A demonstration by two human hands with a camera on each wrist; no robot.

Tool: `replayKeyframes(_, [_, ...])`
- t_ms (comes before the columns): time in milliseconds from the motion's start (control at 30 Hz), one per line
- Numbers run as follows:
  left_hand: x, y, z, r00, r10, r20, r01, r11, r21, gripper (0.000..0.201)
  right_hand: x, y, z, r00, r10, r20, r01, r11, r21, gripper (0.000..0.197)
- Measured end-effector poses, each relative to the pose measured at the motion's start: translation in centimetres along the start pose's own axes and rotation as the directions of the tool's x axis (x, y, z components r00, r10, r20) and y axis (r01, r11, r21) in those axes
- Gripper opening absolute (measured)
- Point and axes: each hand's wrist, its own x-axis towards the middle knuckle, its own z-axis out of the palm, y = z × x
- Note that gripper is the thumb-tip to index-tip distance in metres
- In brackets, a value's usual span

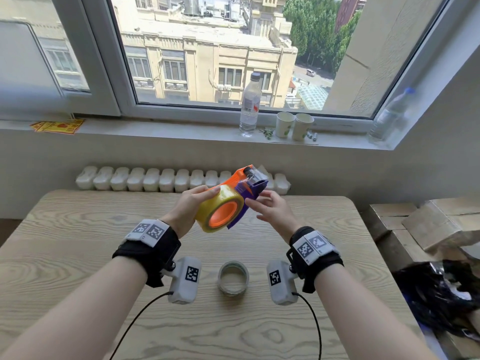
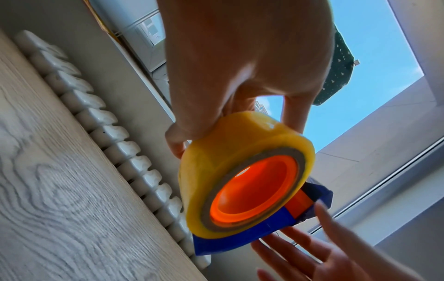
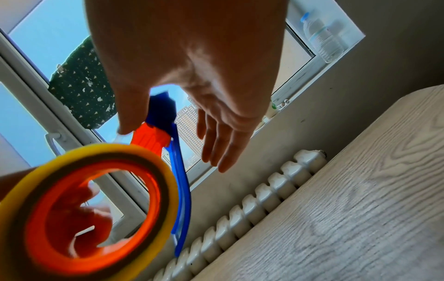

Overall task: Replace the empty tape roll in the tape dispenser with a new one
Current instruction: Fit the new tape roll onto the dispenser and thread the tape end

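Above the wooden table [image 1: 78,255], new yellow tape roll [image 1: 220,203] sits on the orange-and-blue tape dispenser [image 1: 246,183], held mid-air; empty tape core [image 1: 233,280] lies on the table below.
Left hand [image 1: 191,203] curls round the roll's rim; right hand [image 1: 272,207] loose, fingers spread, fingertips near the blue frame, contact unclear; roll likely stiff, fairly light, slick-faced; safest hold looks like rim plus rigid plastic frame, clear of the cutter end.

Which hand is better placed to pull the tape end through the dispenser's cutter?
Probably the right hand. It is open and free beside the blue cutter end of the tape dispenser. The left hand grips the new tape roll seated on the orange hub, steadying everything.
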Motion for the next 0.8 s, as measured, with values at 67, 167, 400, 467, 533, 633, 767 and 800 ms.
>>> replayKeyframes(67, [0.0,0.3,0.5,1.0,-0.015,-0.01,0.015,0.999,-0.037,0.041,0.1,0.4,0.2,0.999,-0.051,0.009,0.052,0.997,-0.062,0.046])
replayKeyframes(167, [-0.1,0.7,1.0,1.0,-0.028,0.007,0.028,0.997,-0.069,0.058,0.1,0.8,0.5,0.994,-0.108,0.018,0.109,0.989,-0.097,0.034])
replayKeyframes(400, [-0.4,1.2,1.8,0.999,-0.029,0.046,0.032,0.997,-0.066,0.062,-0.2,0.6,0.7,0.984,-0.179,-0.027,0.176,0.982,-0.069,0.029])
replayKeyframes(467, [-0.4,1.1,1.9,0.998,-0.034,0.049,0.037,0.997,-0.069,0.069,-0.3,0.7,0.9,0.986,-0.162,-0.049,0.158,0.985,-0.076,0.033])
replayKeyframes(533, [-0.4,1.0,2.1,0.997,-0.04,0.06,0.044,0.997,-0.063,0.069,-0.3,0.8,1.0,0.984,-0.156,-0.088,0.148,0.985,-0.091,0.033])
replayKeyframes(633, [-0.8,1.0,2.3,0.991,-0.055,0.123,0.061,0.997,-0.046,0.068,-0.4,1.1,1.1,0.982,-0.148,-0.119,0.133,0.983,-0.122,0.027])
replayKeyframes(767, [-1.2,0.8,2.2,0.985,-0.068,0.161,0.059,0.996,0.059,0.089,-0.7,1.5,1.0,0.978,-0.135,-0.158,0.108,0.98,-0.167,0.022])
replayKeyframes(800, [-1.2,0.7,2.2,0.985,-0.072,0.158,0.06,0.995,0.08,0.085,-0.7,1.6,0.9,0.976,-0.138,-0.169,0.107,0.977,-0.184,0.022])
